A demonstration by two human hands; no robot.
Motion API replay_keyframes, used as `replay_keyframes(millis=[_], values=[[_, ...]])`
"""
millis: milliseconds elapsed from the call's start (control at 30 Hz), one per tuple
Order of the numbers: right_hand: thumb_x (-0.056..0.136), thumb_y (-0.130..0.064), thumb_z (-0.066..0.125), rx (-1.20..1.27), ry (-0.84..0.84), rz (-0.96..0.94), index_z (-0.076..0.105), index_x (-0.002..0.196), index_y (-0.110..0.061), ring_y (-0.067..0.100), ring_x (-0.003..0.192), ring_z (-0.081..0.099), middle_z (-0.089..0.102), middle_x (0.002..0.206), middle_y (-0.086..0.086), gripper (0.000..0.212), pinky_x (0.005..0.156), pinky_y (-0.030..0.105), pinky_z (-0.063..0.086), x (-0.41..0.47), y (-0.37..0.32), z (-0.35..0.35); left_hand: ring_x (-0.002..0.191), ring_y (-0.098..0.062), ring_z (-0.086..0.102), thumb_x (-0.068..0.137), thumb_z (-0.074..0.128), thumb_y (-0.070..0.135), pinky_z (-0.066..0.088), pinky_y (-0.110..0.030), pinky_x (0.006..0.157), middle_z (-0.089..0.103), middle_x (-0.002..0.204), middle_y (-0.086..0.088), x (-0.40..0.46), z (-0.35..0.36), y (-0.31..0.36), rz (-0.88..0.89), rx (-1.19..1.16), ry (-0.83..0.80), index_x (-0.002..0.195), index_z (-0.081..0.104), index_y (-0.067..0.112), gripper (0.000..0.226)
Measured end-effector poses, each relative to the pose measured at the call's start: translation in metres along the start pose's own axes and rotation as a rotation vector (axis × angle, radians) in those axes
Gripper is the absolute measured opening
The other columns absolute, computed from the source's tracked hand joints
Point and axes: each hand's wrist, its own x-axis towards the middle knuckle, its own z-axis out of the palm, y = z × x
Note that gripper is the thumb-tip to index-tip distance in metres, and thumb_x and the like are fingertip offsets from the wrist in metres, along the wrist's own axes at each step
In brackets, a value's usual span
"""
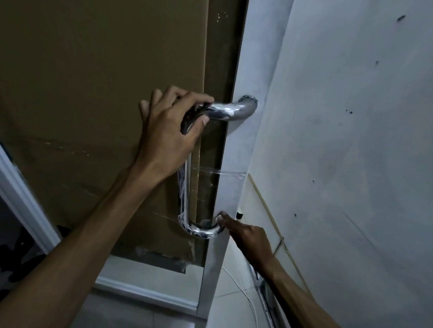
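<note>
Head view. A chromed U-shaped pull handle was mounted upright on the pale metal stile of a door, its two ends fixed to the stile, one high and one low. The left hand was clamped on the upper bend of the handle, fingers curled over the bar and the thumb beneath it. The right hand held nothing; its outstretched forefinger touched the lower end of the handle where it met the stile. Brown cardboard covered the door panel behind the handle. A scuffed white wall stood just beside the stile, and a thin white cable lay on the tiled floor below.
</note>
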Motion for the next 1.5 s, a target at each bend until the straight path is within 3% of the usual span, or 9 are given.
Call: replay_keyframes(millis=[133,333,633,833,1000,1267,1367,1400,1500], values=[[0.088,-0.021,0.083,0.013,0.045,0.154,0.043,0.156,-0.041,0.005,0.065,0.068,0.077,0.093,-0.011,0.081,0.053,0.02,0.047,-0.018,0.0,0.016,0.113,-0.019,0.048,0.097,0.067,0.031,0.018,-0.031,0.097,0.059,0.116,0.008,0.0,-0.001,0.001,-0.002,0.003,-0.002,0.127,0.068,0.039,0.031],[0.097,-0.027,0.071,0.073,0.165,0.139,0.058,0.146,-0.036,0.005,0.095,0.073,0.068,0.136,-0.014,0.051,0.071,0.013,0.053,-0.001,-0.027,0.011,0.113,-0.019,0.048,0.097,0.066,0.031,0.023,-0.035,0.098,0.058,0.116,0.009,-0.003,-0.001,0.001,-0.001,0.009,0.012,0.127,0.068,0.04,0.031],[0.101,-0.035,0.056,-0.051,0.124,0.177,0.058,0.143,-0.04,0.009,0.067,0.07,0.079,0.1,-0.007,0.043,0.058,0.015,0.041,-0.007,-0.016,0.015,0.118,-0.021,0.049,0.097,0.067,0.031,0.011,-0.023,0.096,0.058,0.118,0.009,-0.003,-0.001,0.004,-0.023,-0.01,0.005,0.126,0.068,0.04,0.03],[0.09,-0.025,0.078,-0.046,0.165,0.148,0.065,0.138,-0.037,0.006,0.061,0.068,0.078,0.091,-0.009,0.051,0.055,0.014,0.035,-0.007,-0.02,0.013,0.118,-0.021,0.051,0.097,0.068,0.03,0.011,-0.019,0.094,0.059,0.118,0.009,-0.002,0.0,0.002,-0.023,-0.009,0.003,0.127,0.068,0.039,0.031],[0.096,-0.038,0.069,-0.041,0.135,0.106,0.063,0.139,-0.04,0.002,0.059,0.065,0.074,0.082,-0.01,0.043,0.061,0.004,0.027,-0.009,-0.027,0.011,0.111,-0.016,0.048,0.097,0.069,0.03,0.024,-0.034,0.095,0.058,0.117,0.011,-0.002,0.002,0.003,-0.025,-0.009,0.015,0.127,0.068,0.039,0.032],[0.091,-0.019,0.079,0.094,0.278,0.443,0.062,0.126,-0.062,0.007,0.049,0.052,0.057,0.058,-0.009,0.058,0.051,0.027,0.043,-0.01,-0.023,-0.008,0.108,-0.017,0.048,0.096,0.07,0.029,0.028,-0.04,0.097,0.058,0.113,0.012,0.001,0.0,0.002,-0.027,-0.034,0.014,0.125,0.069,0.04,0.031],[0.096,-0.015,0.072,0.227,0.444,0.574,0.062,0.124,-0.061,0.005,0.047,0.052,0.055,0.054,-0.021,0.055,0.048,0.018,0.038,0.015,-0.041,-0.048,0.107,-0.017,0.048,0.096,0.07,0.029,0.028,-0.04,0.095,0.057,0.113,0.012,0.0,-0.001,0.003,-0.03,-0.054,0.006,0.125,0.069,0.039,0.031],[0.097,-0.012,0.071,0.29,0.51,0.587,0.065,0.123,-0.057,0.004,0.047,0.056,0.058,0.058,-0.031,0.053,0.049,0.013,0.041,0.025,-0.047,-0.064,0.107,-0.016,0.048,0.096,0.07,0.029,0.028,-0.04,0.096,0.056,0.112,0.012,-0.001,0.0,0.002,-0.036,-0.057,0.0,0.125,0.069,0.04,0.03],[0.098,-0.009,0.067,0.496,0.719,0.502,0.073,0.126,-0.044,0.014,0.055,0.068,0.072,0.092,-0.038,0.045,0.051,0.044,0.058,0.062,-0.065,-0.128,0.106,-0.014,0.047,0.096,0.071,0.03,0.03,-0.043,0.095,0.056,0.112,0.013,0.002,0.0,0.001,-0.047,-0.061,-0.002,0.124,0.07,0.04,0.03]])
